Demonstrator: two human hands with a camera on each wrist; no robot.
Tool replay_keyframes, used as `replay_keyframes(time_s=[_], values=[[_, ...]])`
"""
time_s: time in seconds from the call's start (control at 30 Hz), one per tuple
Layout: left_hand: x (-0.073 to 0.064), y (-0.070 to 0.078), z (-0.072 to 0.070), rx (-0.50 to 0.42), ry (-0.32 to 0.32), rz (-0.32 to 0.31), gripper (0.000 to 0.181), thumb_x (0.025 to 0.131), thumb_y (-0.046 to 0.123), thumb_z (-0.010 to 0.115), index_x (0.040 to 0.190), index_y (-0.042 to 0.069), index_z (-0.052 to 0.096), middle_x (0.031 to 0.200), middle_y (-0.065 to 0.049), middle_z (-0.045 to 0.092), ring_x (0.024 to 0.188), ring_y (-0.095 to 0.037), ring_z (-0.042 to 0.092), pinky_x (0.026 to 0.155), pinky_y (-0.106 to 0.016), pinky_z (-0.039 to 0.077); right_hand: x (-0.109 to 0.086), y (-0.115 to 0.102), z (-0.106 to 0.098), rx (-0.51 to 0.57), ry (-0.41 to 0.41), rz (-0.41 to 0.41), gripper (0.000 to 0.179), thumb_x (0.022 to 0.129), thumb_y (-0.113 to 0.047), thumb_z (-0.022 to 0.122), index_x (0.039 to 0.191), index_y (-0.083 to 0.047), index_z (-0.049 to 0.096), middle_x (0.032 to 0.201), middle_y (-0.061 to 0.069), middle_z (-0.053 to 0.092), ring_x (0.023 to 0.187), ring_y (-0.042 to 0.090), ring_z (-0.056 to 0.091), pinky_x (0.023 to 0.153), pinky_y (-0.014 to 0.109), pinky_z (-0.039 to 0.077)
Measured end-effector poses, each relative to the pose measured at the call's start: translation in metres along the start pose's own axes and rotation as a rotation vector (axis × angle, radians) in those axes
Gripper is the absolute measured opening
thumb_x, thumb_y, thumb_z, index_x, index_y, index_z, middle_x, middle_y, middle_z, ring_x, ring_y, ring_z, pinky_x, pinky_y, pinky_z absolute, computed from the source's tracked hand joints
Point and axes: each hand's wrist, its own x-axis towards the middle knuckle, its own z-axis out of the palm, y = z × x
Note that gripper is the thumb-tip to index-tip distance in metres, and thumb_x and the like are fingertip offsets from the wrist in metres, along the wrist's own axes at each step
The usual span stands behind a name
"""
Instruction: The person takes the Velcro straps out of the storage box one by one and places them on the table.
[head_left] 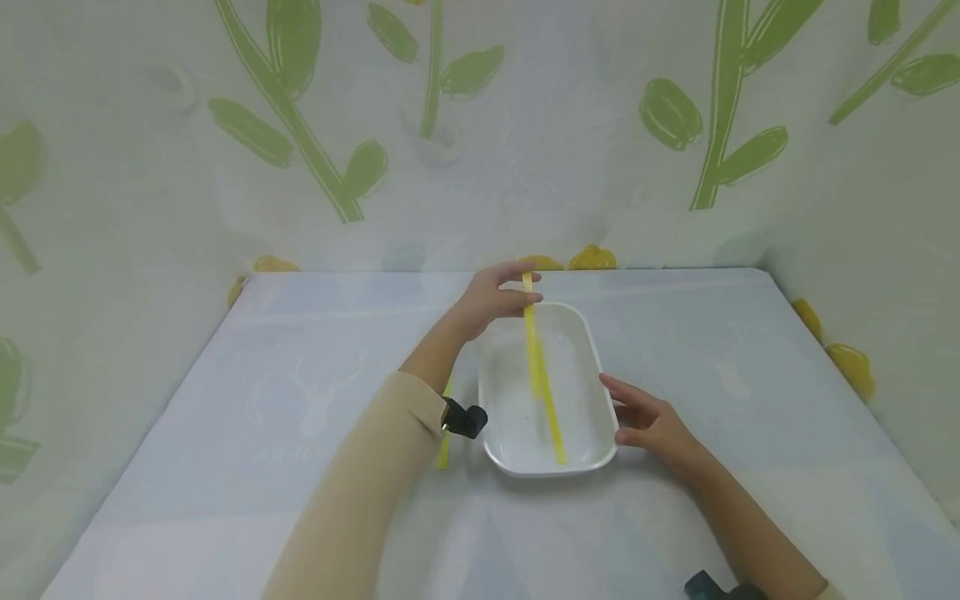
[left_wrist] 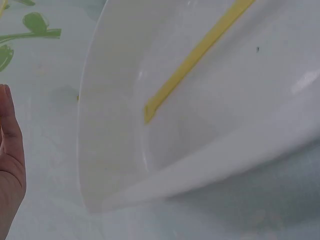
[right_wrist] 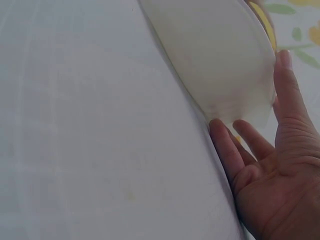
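Note:
A white rectangular basin (head_left: 498, 433) stands on the table. Thumb and fingers of my left hand (head_left: 491, 298), above its far left corner, pinch one end of a yellow strip (head_left: 531, 333), which hangs down over the basin. Another yellow strip (head_left: 553, 417) lies on the basin floor, partly overlapped by the hanging one; the left wrist view also shows a strip (left_wrist: 185, 67) in there. Against the outside of the basin's right wall rests my right hand (head_left: 651, 423), its fingertips and thumb touching near the rim with the fingers loosely bent.
Left of the basin, a further yellow strip (head_left: 444, 452) lies on the table, partly hidden by my left wrist. The pale patterned tabletop (head_left: 300, 467) meets a wall covering (head_left: 525, 167) with green leaf prints at the back and sides.

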Motion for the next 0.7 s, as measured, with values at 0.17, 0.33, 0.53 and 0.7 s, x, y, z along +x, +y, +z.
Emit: replay_keyframes(time_s=[0.17, 0.33, 0.53, 0.7], values=[[-0.005, 0.000, -0.017, 0.013, 0.032, 0.000, 0.061, 0.085, 0.010, 0.070, 0.141, 0.012, 0.045, 0.134, -0.006, 0.053, 0.119, -0.024, 0.055, 0.089, -0.035, 0.052, -0.001, -0.001, 0.000, -0.009, 0.006, 0.010, 0.070, 0.082, -0.004, 0.071, 0.144, -0.010, 0.039, 0.132, -0.021, 0.051, 0.109, 0.004, 0.059, 0.083, 0.023, 0.052], [-0.010, -0.002, -0.032, 0.025, 0.059, -0.005, 0.062, 0.085, 0.012, 0.070, 0.141, 0.013, 0.044, 0.137, -0.005, 0.052, 0.127, -0.023, 0.047, 0.093, -0.037, 0.050, -0.002, -0.002, -0.001, -0.012, 0.010, 0.013, 0.070, 0.082, -0.003, 0.071, 0.144, -0.009, 0.039, 0.132, -0.021, 0.052, 0.109, 0.004, 0.059, 0.083, 0.023, 0.052], [-0.019, -0.006, -0.052, 0.053, 0.082, -0.007, 0.062, 0.085, 0.013, 0.070, 0.141, 0.012, 0.044, 0.138, -0.008, 0.052, 0.122, -0.023, 0.052, 0.094, -0.039, 0.048, -0.002, -0.003, 0.000, -0.036, 0.021, 0.024, 0.070, 0.082, -0.003, 0.071, 0.144, -0.010, 0.039, 0.132, -0.024, 0.050, 0.109, 0.002, 0.059, 0.083, 0.022, 0.051], [-0.030, -0.005, -0.070, 0.086, 0.085, -0.013, 0.062, 0.085, 0.011, 0.069, 0.142, 0.011, 0.043, 0.138, -0.009, 0.051, 0.116, -0.026, 0.057, 0.094, -0.039, 0.049, -0.002, -0.001, 0.001, -0.054, 0.018, 0.013, 0.070, 0.082, -0.002, 0.070, 0.144, -0.009, 0.039, 0.134, -0.025, 0.049, 0.109, 0.001, 0.058, 0.083, 0.022, 0.051]])
